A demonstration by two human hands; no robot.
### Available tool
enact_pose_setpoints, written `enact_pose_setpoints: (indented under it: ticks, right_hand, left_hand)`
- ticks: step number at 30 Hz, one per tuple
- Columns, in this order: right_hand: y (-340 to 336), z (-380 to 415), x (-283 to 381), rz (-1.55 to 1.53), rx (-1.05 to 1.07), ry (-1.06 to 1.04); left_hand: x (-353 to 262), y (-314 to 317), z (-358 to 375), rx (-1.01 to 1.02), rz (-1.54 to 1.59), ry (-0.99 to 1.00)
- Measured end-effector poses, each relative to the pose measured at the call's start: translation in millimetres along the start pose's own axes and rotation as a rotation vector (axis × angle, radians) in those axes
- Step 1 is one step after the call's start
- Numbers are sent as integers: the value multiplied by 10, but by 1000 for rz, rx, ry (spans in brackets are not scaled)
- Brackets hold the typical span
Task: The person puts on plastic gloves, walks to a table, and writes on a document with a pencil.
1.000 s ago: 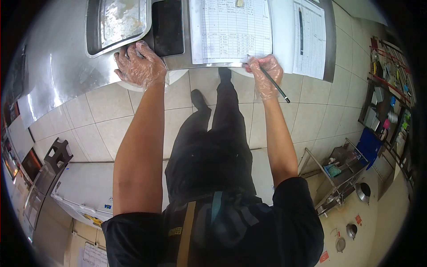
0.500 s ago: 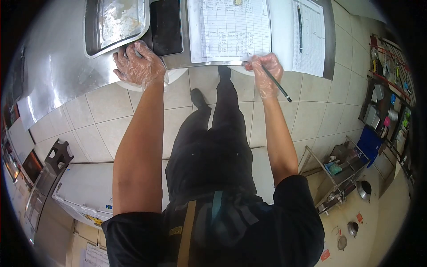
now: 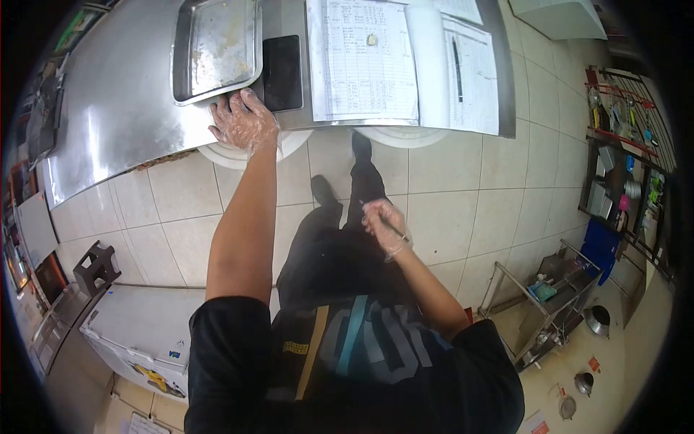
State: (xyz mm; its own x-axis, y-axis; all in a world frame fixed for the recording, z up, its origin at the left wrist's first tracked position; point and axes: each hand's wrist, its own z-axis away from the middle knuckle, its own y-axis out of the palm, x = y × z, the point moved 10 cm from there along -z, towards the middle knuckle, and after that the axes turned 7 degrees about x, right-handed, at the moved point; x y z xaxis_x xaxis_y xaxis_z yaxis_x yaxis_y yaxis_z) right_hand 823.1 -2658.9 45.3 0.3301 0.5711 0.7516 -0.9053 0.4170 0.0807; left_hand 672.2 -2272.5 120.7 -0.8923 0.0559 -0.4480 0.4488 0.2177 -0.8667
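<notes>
1. Head view: a stainless counter [image 3: 116, 108] runs across the top, above pale floor tiles [image 3: 463, 181].
2. At the counter's near edge the gloved left hand [image 3: 244, 119] rests flat with fingers spread, holding nothing, touching the near rim of a metal tray [image 3: 217, 47] beside a dark tablet [image 3: 283, 63].
3. The gloved right hand [image 3: 385, 226] is off the counter, near the waist, closed around a pencil [image 3: 396, 233].
4. Printed sheets [image 3: 365, 58] lie at the counter's right end, a pen [image 3: 457, 59] on them.
5. A wire rack [image 3: 549, 296] and cluttered shelves [image 3: 622, 145] stand at the right.
</notes>
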Motion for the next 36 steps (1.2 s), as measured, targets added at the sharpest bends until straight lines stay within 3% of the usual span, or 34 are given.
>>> enact_pose_setpoints:
  ticks: [3,5,8,10,12,14,16,17,18,21,23,25,28,31,34,36]
  right_hand:
    - [14,196,97,125,32,-131]
    - [-77,267,194,42,-14,-204]
    - [-406,230,268,-4,-100,-148]
    - [-656,135,228,-88,-135,-53]
    - [-832,93,456,-8,-172,-100]
    - [-940,52,880,179,-212,-170]
    - [-1007,-154,1260,374,-194,-293]
    - [-1025,-279,1453,470,-181,-352]
    - [-1003,-345,1765,548,-174,-515]
    - [-974,-641,2588,702,-91,-882]
    - [-983,-910,2972,928,-133,-877]
    - [-957,-1168,3275,1066,-143,-890]
    - [-912,-1538,3520,1156,-79,-874]
    - [-945,-2098,3351,1392,-157,-698]
    - [-956,-1930,3414,1245,-169,-637]
    - [-865,-1622,3496,1145,-188,-765]
  left_hand:
    - [16,-19,12,-26,76,9]
    - [48,-51,26,-5,135,-6]
    - [183,-201,77,94,500,127]
    - [534,-191,306,252,1013,-74]
    - [935,-404,543,230,665,81]
    - [1388,-403,1038,447,759,-273]
    - [1792,-368,1664,688,796,-430]
    - [2093,-264,2061,807,868,-609]
    - [2339,-184,2496,924,939,-792]
    - [2567,-348,3537,841,1097,-1216]
    - [2643,-297,4066,694,1177,-1388]
    - [2746,-151,4442,862,1407,-1319]
    - [2282,-266,4499,608,1188,-1397]
    - [1710,-244,4258,480,1543,-1327]
    - [1520,-300,3911,200,1501,-1307]
    - [1115,-457,3352,-30,1796,-1197]
